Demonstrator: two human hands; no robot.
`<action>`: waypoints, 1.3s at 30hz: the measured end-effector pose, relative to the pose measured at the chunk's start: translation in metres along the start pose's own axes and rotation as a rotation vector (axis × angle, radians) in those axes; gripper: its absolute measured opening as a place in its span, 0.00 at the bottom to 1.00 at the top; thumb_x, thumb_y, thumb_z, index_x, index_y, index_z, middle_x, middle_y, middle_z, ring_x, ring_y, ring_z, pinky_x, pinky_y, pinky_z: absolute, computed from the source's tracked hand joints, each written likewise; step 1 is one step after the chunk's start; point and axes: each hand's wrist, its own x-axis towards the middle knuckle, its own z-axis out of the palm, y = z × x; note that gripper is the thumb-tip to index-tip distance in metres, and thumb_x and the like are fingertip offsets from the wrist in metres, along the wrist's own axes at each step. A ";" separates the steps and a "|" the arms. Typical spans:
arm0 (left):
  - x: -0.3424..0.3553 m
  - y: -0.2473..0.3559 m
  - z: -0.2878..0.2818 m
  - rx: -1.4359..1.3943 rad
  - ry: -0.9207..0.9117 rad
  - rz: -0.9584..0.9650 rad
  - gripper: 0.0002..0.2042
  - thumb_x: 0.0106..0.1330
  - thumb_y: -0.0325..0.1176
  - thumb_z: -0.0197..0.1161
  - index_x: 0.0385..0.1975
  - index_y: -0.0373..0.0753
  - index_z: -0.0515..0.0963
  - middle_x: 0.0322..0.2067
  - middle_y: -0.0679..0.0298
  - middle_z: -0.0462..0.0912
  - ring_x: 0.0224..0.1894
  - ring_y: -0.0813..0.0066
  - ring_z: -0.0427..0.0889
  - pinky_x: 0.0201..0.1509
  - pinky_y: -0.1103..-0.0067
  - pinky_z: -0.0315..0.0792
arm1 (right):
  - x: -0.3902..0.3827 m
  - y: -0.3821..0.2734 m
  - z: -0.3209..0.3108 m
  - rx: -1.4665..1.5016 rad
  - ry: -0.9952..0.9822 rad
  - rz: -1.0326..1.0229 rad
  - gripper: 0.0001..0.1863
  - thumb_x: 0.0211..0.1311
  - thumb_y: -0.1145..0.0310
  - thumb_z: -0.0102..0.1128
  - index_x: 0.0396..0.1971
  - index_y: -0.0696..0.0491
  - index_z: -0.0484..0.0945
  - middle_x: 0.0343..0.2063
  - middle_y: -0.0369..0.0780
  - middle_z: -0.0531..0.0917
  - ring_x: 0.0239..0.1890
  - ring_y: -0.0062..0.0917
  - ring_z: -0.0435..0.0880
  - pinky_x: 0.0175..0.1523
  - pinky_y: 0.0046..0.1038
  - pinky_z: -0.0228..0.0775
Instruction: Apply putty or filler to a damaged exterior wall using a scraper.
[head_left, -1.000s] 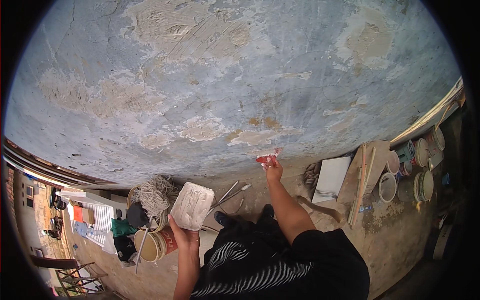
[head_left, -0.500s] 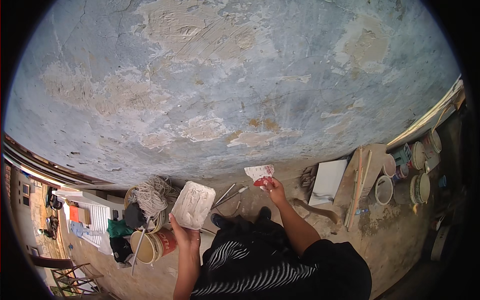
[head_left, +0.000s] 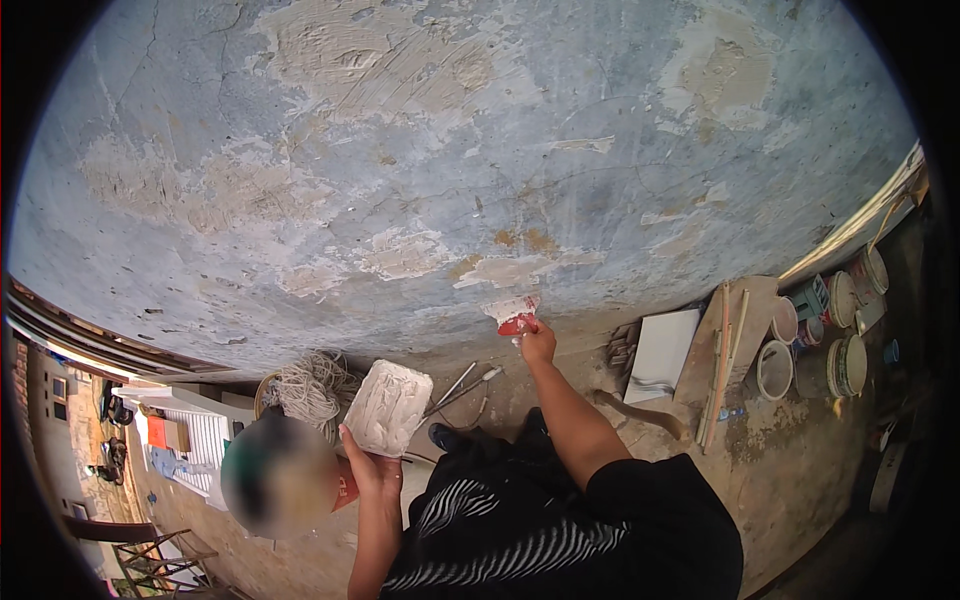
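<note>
My left hand (head_left: 374,474) holds a shallow rectangular tray (head_left: 390,408) from below, its inside coated with pale putty. In my right hand (head_left: 538,342) is a wide putty knife (head_left: 517,318) with a red handle part and a blade smeared white. The fingers wrap round its handle, and the blade points up at the lower part of the wall (head_left: 420,190). Whether the blade touches the wall I cannot tell. Beige putty patches (head_left: 510,270) cover parts of the blue-grey wall, one just above the blade.
A bundle of pale rope (head_left: 311,388) lies left of the tray; a blurred area hides things below it. To the right stand a white panel (head_left: 662,350), a leaning board with sticks (head_left: 728,345) and several buckets (head_left: 775,369). A curved piece of wood (head_left: 645,416) lies on the floor.
My right hand has raised the putty knife up and slightly left, closer to the wall patch. My left hand with the tray has hardly moved.
</note>
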 end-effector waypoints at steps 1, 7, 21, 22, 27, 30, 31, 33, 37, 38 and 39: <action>0.001 0.000 0.001 0.000 -0.006 -0.005 0.33 0.71 0.58 0.48 0.67 0.38 0.59 0.65 0.56 0.66 0.64 0.58 0.71 0.64 0.63 0.71 | 0.002 0.016 -0.004 -0.182 0.058 -0.033 0.13 0.60 0.63 0.65 0.37 0.58 0.83 0.32 0.47 0.86 0.33 0.35 0.87 0.39 0.32 0.77; 0.007 0.009 0.002 0.020 -0.038 -0.040 0.33 0.71 0.58 0.47 0.67 0.38 0.60 0.65 0.56 0.67 0.64 0.58 0.71 0.65 0.64 0.70 | -0.012 0.096 -0.032 -0.105 0.017 0.340 0.11 0.60 0.65 0.65 0.34 0.58 0.83 0.30 0.48 0.86 0.23 0.31 0.86 0.27 0.32 0.79; -0.006 0.035 -0.001 -0.028 -0.076 -0.071 0.32 0.72 0.57 0.47 0.66 0.37 0.61 0.65 0.56 0.68 0.65 0.58 0.70 0.67 0.64 0.67 | -0.094 -0.149 -0.038 0.784 -0.340 0.087 0.07 0.69 0.66 0.56 0.39 0.54 0.75 0.29 0.37 0.81 0.29 0.22 0.81 0.39 0.28 0.80; -0.006 0.036 -0.003 -0.031 -0.074 -0.071 0.32 0.72 0.57 0.47 0.66 0.37 0.61 0.65 0.56 0.68 0.65 0.58 0.70 0.67 0.64 0.67 | -0.109 -0.163 -0.045 0.816 -0.352 0.065 0.07 0.69 0.66 0.56 0.41 0.54 0.75 0.30 0.37 0.81 0.30 0.21 0.81 0.40 0.27 0.79; -0.004 0.032 -0.015 -0.027 -0.079 -0.052 0.33 0.72 0.57 0.46 0.67 0.38 0.61 0.65 0.56 0.68 0.65 0.58 0.70 0.67 0.64 0.67 | -0.137 -0.127 -0.048 0.796 -0.346 0.086 0.12 0.70 0.65 0.55 0.48 0.54 0.76 0.34 0.36 0.83 0.32 0.20 0.81 0.38 0.25 0.77; -0.001 0.032 -0.014 -0.021 -0.040 -0.067 0.33 0.72 0.57 0.46 0.67 0.38 0.60 0.65 0.56 0.67 0.65 0.58 0.70 0.67 0.64 0.67 | -0.094 -0.061 -0.027 0.654 -0.308 0.016 0.12 0.70 0.62 0.56 0.47 0.51 0.76 0.33 0.34 0.83 0.30 0.19 0.81 0.34 0.22 0.75; -0.001 0.031 -0.014 -0.022 -0.037 -0.063 0.33 0.72 0.57 0.46 0.67 0.38 0.60 0.65 0.56 0.67 0.65 0.58 0.70 0.67 0.64 0.67 | -0.078 -0.051 -0.017 0.627 -0.282 0.019 0.11 0.70 0.59 0.57 0.44 0.49 0.77 0.30 0.31 0.82 0.27 0.16 0.79 0.30 0.19 0.71; -0.001 0.028 -0.008 0.013 -0.053 -0.093 0.33 0.72 0.58 0.46 0.67 0.38 0.60 0.65 0.56 0.67 0.64 0.58 0.70 0.67 0.64 0.67 | -0.040 -0.023 -0.006 0.560 -0.205 0.003 0.11 0.70 0.59 0.58 0.42 0.49 0.78 0.28 0.31 0.81 0.25 0.15 0.77 0.28 0.19 0.69; -0.003 0.015 -0.003 0.052 -0.036 -0.088 0.33 0.72 0.57 0.46 0.67 0.38 0.60 0.65 0.56 0.67 0.65 0.58 0.70 0.67 0.64 0.67 | 0.006 -0.005 0.006 0.487 -0.121 -0.008 0.10 0.69 0.59 0.59 0.38 0.50 0.79 0.24 0.29 0.78 0.19 0.14 0.72 0.23 0.20 0.64; -0.004 0.011 -0.001 0.056 -0.016 -0.068 0.33 0.72 0.58 0.46 0.67 0.38 0.60 0.65 0.56 0.67 0.65 0.58 0.70 0.66 0.64 0.68 | 0.009 0.003 0.006 0.490 -0.126 -0.003 0.10 0.69 0.59 0.59 0.38 0.50 0.79 0.24 0.29 0.78 0.19 0.14 0.72 0.23 0.20 0.64; -0.002 0.006 0.003 0.064 -0.004 -0.061 0.33 0.72 0.58 0.46 0.67 0.37 0.60 0.65 0.56 0.67 0.64 0.58 0.70 0.66 0.64 0.69 | 0.018 0.023 0.003 0.430 -0.077 -0.019 0.09 0.68 0.59 0.60 0.36 0.50 0.79 0.23 0.29 0.78 0.18 0.15 0.71 0.22 0.21 0.63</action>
